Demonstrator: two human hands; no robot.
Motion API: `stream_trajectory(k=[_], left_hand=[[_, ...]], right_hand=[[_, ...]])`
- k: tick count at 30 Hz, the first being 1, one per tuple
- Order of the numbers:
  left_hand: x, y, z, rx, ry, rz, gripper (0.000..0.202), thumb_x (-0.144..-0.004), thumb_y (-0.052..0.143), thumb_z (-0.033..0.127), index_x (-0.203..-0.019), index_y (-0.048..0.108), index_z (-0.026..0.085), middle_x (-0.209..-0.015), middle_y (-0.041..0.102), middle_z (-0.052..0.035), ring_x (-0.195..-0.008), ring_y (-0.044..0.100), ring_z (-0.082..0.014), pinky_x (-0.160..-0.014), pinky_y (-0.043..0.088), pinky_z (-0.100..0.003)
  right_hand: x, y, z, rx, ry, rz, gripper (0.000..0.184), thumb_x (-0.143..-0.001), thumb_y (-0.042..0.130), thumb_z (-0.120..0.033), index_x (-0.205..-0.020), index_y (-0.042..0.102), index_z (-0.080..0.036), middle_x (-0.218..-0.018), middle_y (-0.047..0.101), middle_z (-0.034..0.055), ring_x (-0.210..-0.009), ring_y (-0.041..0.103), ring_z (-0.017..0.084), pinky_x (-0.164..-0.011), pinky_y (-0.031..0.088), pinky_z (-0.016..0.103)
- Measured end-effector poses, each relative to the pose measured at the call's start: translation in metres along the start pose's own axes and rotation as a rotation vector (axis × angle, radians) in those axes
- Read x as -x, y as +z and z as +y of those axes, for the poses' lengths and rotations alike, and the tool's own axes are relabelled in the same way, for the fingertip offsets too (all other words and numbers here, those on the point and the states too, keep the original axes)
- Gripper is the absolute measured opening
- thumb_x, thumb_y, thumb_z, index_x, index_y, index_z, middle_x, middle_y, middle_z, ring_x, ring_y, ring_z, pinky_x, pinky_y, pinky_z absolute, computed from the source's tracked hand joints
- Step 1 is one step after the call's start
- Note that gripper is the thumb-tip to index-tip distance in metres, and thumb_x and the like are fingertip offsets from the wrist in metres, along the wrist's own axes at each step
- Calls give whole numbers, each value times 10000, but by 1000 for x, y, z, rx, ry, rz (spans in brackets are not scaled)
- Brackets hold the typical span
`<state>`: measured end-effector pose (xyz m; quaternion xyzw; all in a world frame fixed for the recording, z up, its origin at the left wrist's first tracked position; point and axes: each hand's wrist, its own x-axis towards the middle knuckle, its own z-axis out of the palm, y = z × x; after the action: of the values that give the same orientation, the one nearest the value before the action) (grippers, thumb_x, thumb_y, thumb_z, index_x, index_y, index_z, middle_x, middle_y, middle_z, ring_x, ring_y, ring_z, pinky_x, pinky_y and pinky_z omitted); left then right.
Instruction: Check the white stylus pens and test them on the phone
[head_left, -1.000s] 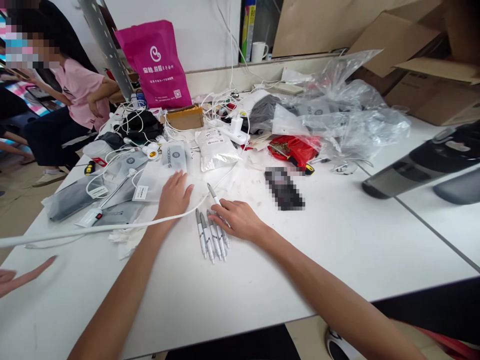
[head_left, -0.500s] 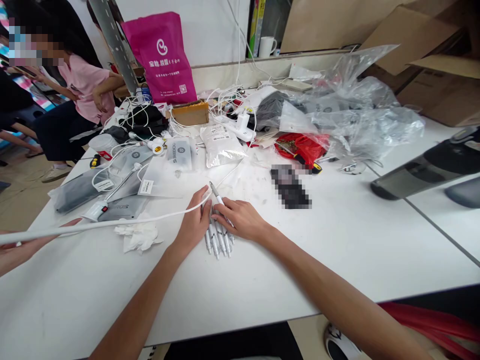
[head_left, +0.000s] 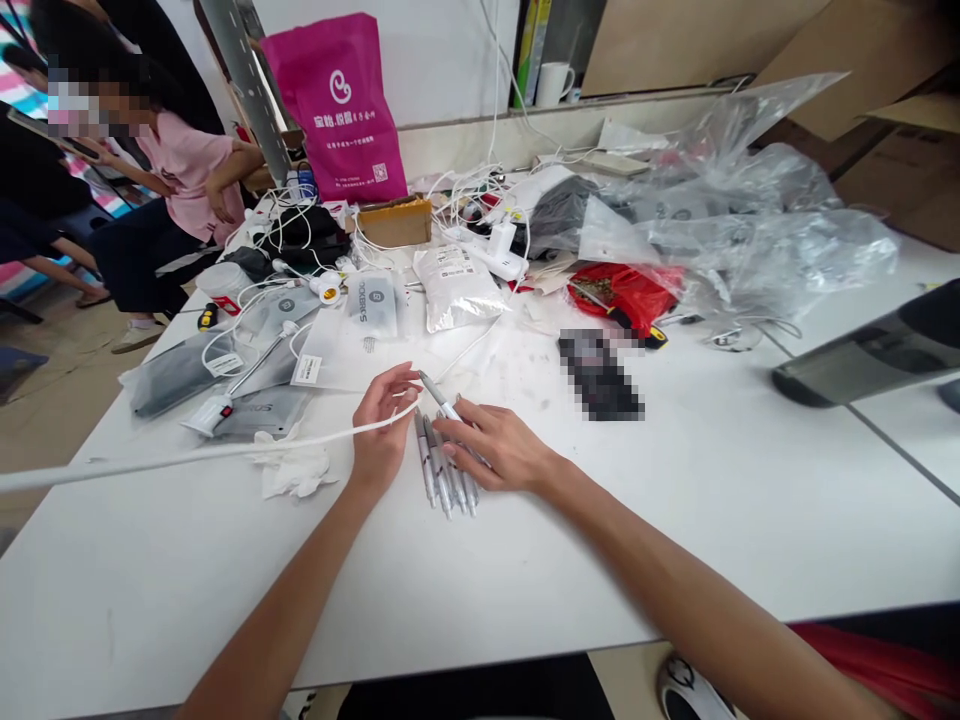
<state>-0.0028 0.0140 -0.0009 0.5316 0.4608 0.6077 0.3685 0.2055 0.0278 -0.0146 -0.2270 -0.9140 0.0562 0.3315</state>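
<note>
My right hand (head_left: 499,445) is closed on a silver-and-white pen (head_left: 439,393), its tip end pointing up and left. Beneath its fingers, several similar pens (head_left: 442,480) lie side by side on the white table (head_left: 420,590). My left hand (head_left: 382,430) is just left of these pens, fingers loosely bent and apart, close to the upper end of the held pen. A white cable (head_left: 300,440) crosses in front of the left hand. Left of that hand is a crumpled white tissue (head_left: 296,470).
Bagged items (head_left: 187,375) and a lamp holder (head_left: 214,412) lie at left. A padded white packet (head_left: 459,288), tangled cables and plastic bags (head_left: 735,240) crowd the back. A blurred dark object (head_left: 600,375) and a dark bottle (head_left: 862,350) are at right. A person in pink (head_left: 191,165) sits beyond.
My left hand has moved away from the pens and its fingers have loosened. My right hand still holds the pen. Another person's hand at the left edge has gone from view.
</note>
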Motion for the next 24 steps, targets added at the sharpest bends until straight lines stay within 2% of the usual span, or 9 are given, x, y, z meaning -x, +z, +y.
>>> stream_trajectory(k=[3,7,9,13,15,17,20,22,24], left_hand=[[-3,-1,3,0,-36,67,351,-977,766,462,-1225,767,214,-1154,767,-89,-1005,716,-203,-899,589,-325],[-4,-1,4,6,-97,53,313,-958,785,487,-1080,800,199,-929,738,-48,-748,633,-145,-721,541,-282],[-3,0,5,63,-159,-6,279,-949,795,471,-970,798,192,-797,684,-23,-681,586,-134,-661,495,-274],[1,3,9,148,-287,-211,282,-913,831,437,-816,772,179,-687,640,-17,-645,564,-144,-607,446,-281],[3,3,13,161,-283,-281,255,-911,838,432,-940,818,180,-796,728,-54,-699,623,-166,-653,493,-300],[5,0,16,203,-262,-313,420,-918,834,443,-1267,792,213,-1053,805,-103,-843,717,-212,-787,571,-349],[7,-5,21,304,-222,-293,823,-941,798,497,-1671,447,350,-1433,730,-119,-1132,760,-288,-1027,585,-466],[8,-9,23,361,-217,-262,786,-971,754,525,-1673,432,386,-1474,711,-103,-1209,745,-301,-1069,574,-493],[8,-13,23,387,-237,-245,573,-987,728,545,-1507,655,315,-1351,771,-115,-1146,755,-292,-1003,598,-466]], right_hand=[[1,1,-2,-53,7,124,317,-1124,442,-279,-1420,483,-175,-975,687,61,-720,613,166,-656,518,308],[2,3,-3,-107,102,303,468,-1095,498,-234,-1531,334,-197,-967,736,48,-717,645,171,-657,555,306],[2,2,-2,-65,107,377,481,-1084,506,-210,-1534,337,-210,-1025,747,77,-764,676,184,-679,572,316],[2,-4,2,5,-39,442,624,-1065,509,-175,-1635,257,-221,-1014,748,95,-776,686,214,-690,582,351],[1,-6,2,11,-114,413,689,-1070,524,-204,-1683,210,-215,-993,744,93,-780,680,224,-686,574,357],[0,-5,0,14,-183,394,719,-1081,536,-237,-1709,190,-192,-970,737,87,-786,675,222,-686,563,351],[-2,-4,-3,20,-259,392,726,-1084,562,-247,-1714,220,-135,-957,736,90,-798,668,219,-691,552,347],[-3,-3,-4,26,-276,384,724,-1074,592,-247,-1702,259,-106,-982,752,104,-800,659,219,-689,551,348],[-4,-4,-4,29,-246,356,711,-1063,615,-230,-1688,298,-109,-975,760,95,-784,650,211,-678,548,339]])
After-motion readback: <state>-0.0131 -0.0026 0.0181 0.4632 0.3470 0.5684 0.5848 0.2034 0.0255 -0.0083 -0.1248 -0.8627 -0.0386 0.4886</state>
